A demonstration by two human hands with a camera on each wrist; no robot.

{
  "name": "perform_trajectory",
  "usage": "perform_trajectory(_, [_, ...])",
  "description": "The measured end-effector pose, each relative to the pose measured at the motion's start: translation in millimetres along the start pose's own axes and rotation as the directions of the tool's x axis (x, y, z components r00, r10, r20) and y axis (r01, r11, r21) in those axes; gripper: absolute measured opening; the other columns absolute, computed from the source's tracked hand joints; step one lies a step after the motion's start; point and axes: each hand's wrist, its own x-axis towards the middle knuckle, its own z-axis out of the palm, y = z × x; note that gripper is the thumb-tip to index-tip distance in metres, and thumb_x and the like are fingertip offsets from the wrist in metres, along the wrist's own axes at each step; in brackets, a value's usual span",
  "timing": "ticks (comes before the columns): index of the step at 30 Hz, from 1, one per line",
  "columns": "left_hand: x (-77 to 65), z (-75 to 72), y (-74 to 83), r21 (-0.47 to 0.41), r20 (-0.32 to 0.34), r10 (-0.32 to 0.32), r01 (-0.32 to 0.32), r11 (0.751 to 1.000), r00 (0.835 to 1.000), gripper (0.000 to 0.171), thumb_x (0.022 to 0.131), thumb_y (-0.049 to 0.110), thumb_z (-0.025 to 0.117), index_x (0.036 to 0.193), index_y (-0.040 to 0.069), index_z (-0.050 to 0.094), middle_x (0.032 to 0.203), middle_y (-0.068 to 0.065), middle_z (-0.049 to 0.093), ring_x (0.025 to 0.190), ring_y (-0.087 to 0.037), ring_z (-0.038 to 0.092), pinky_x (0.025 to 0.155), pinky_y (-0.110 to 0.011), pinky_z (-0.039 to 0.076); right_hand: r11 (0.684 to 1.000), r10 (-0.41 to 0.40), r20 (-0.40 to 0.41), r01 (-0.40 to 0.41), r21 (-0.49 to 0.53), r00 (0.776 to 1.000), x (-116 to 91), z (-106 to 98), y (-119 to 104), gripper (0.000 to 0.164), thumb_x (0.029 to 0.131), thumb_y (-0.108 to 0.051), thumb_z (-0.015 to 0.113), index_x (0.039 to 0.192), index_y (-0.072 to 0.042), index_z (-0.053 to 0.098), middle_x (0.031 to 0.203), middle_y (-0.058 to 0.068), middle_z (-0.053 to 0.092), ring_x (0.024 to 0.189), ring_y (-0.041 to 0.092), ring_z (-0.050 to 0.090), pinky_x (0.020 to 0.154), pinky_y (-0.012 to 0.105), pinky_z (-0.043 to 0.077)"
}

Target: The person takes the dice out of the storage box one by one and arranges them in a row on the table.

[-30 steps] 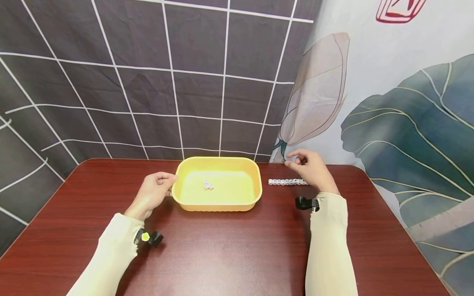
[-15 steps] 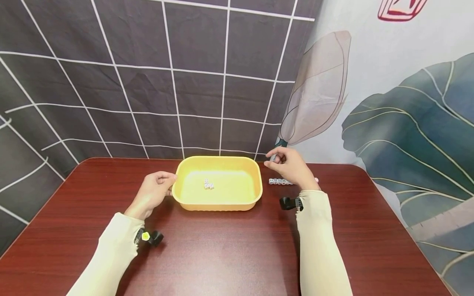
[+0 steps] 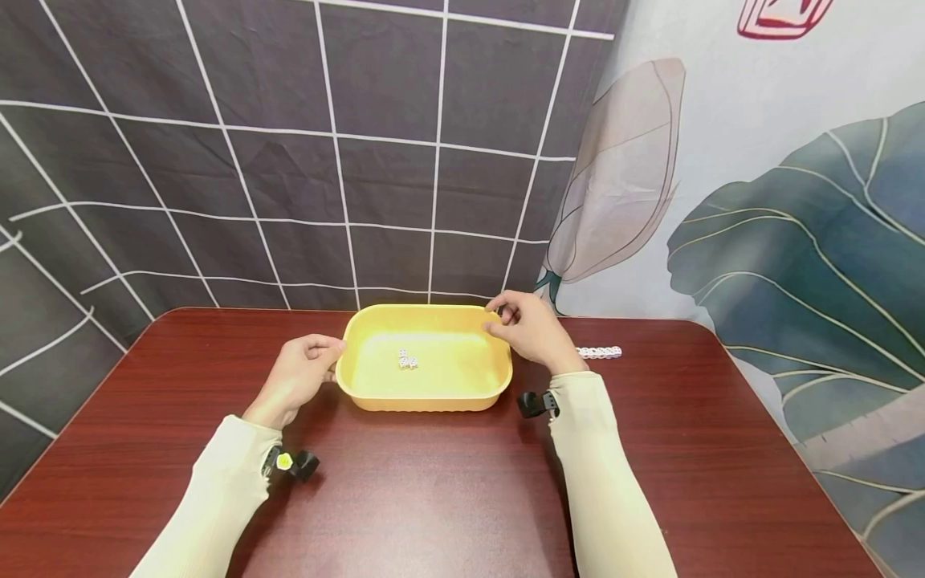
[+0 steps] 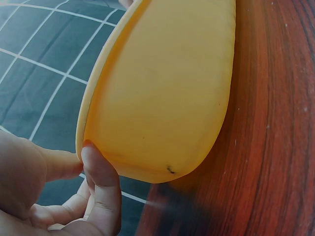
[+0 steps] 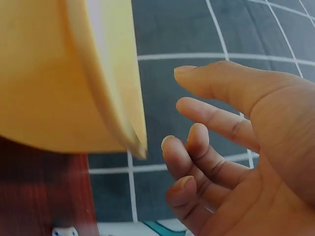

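A yellow plastic tray (image 3: 426, 405) stands near the table's back edge, with three white dice (image 3: 408, 361) inside it. My left hand (image 3: 298, 376) pinches the tray's left rim between thumb and fingers, as the left wrist view confirms. At the tray's right end, my right hand (image 3: 533, 331) hovers over the rim, thumb and forefinger apart. Nothing is between its fingers in the right wrist view, where the hand (image 5: 236, 132) looks separate from the rim. Behind that hand lies a row of white dice (image 3: 600, 352), its left part hidden.
The dark red wooden table (image 3: 433, 490) has rounded far corners. A dark cloth with white grid lines (image 3: 390, 185) hangs behind it, and a leaf-patterned cloth (image 3: 817, 241) hangs to the right. Each wrist wears a small black camera (image 3: 536, 404).
My right hand has moved left, from above the dice row to the tray's right rim, uncovering the row's right end. My left hand, the tray and the three dice stay put.
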Motion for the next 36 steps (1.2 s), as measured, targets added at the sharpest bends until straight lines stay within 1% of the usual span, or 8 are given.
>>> perform_trajectory(5, [-0.3,0.0,0.5,0.004,0.002,-0.001,0.001,1.0,1.0,0.035,0.105,0.013,0.053,0.128,-0.013,0.057,0.103,-0.02,0.071,0.074,-0.005,0.065,0.071,-0.019,0.059,1.0,-0.011,0.024,0.011,-0.02,1.0,3,13,-6,0.028,0.088,-0.017,0.077,0.112,-0.005,0.072,0.084,0.004,0.054,0.074,0.017,0.053,0.068,0.026,0.045])
perform_trajectory(12, [-0.6,0.3,0.9,0.001,0.005,-0.004,0.004,1.0,1.0,0.035,0.105,0.013,0.053,0.128,-0.013,0.057,0.102,-0.019,0.071,0.074,-0.004,0.065,0.072,-0.019,0.059,0.999,-0.012,0.02,0.013,-0.044,1.0,6,28,-13,0.028,0.087,-0.018,0.079,0.112,-0.005,0.072,0.083,0.003,0.054,0.073,0.016,0.053,0.066,0.026,0.044])
perform_trajectory(14, [-0.8,0.5,1.1,-0.001,0.005,-0.007,0.007,1.0,1.0,0.035,0.105,0.013,0.053,0.128,-0.013,0.057,0.101,-0.019,0.071,0.074,-0.005,0.065,0.072,-0.019,0.059,0.998,-0.015,0.027,0.017,-0.06,1.0,7,33,-16,0.029,0.087,-0.018,0.079,0.112,-0.006,0.072,0.084,0.003,0.055,0.074,0.017,0.054,0.068,0.026,0.044])
perform_trajectory(19, [-1.2,0.5,1.3,-0.004,0.006,-0.01,0.01,1.0,1.0,0.036,0.106,0.014,0.053,0.129,-0.013,0.057,0.104,-0.021,0.071,0.075,-0.006,0.066,0.072,-0.019,0.06,0.995,-0.04,0.078,0.046,-0.087,0.996,8,46,-23,0.029,0.086,-0.018,0.08,0.11,-0.005,0.072,0.083,0.005,0.057,0.076,0.016,0.053,0.072,0.026,0.044])
perform_trajectory(24, [-1.0,0.0,1.3,-0.008,0.005,-0.01,0.01,1.0,1.0,0.036,0.106,0.014,0.053,0.129,-0.013,0.057,0.103,-0.02,0.071,0.075,-0.006,0.066,0.072,-0.019,0.06,0.991,-0.084,0.134,0.096,-0.09,0.988,10,58,-29,0.027,0.086,-0.016,0.08,0.108,-0.003,0.072,0.08,0.004,0.057,0.073,0.014,0.052,0.07,0.024,0.043])
perform_trajectory(30, [-1.0,0.3,1.3,-0.001,0.008,-0.008,0.008,1.0,1.0,0.036,0.106,0.015,0.053,0.129,-0.012,0.057,0.104,-0.02,0.071,0.075,-0.006,0.066,0.074,-0.021,0.061,0.992,-0.064,0.153,0.08,-0.098,0.986,10,69,-32,0.026,0.085,-0.016,0.08,0.108,-0.006,0.072,0.08,0.005,0.058,0.07,0.012,0.05,0.067,0.023,0.041])
perform_trajectory(33, [-1.0,0.2,1.1,0.006,0.004,-0.008,0.008,1.0,1.0,0.036,0.106,0.015,0.053,0.129,-0.012,0.058,0.105,-0.02,0.071,0.075,-0.006,0.066,0.074,-0.021,0.06,0.992,-0.064,0.172,0.082,-0.098,0.983,11,75,-33,0.026,0.085,-0.017,0.08,0.108,-0.007,0.072,0.081,0.005,0.06,0.07,0.011,0.05,0.067,0.023,0.042])
perform_trajectory(36, [-1.3,0.4,1.1,0.01,0.002,-0.012,0.012,1.0,1.0,0.036,0.106,0.015,0.054,0.129,-0.011,0.058,0.104,-0.019,0.072,0.075,-0.006,0.066,0.074,-0.021,0.06,0.993,-0.069,0.194,0.086,-0.083,0.979,11,80,-36,0.025,0.085,-0.016,0.08,0.107,-0.007,0.072,0.079,0.003,0.059,0.069,0.011,0.05,0.066,0.022,0.041])
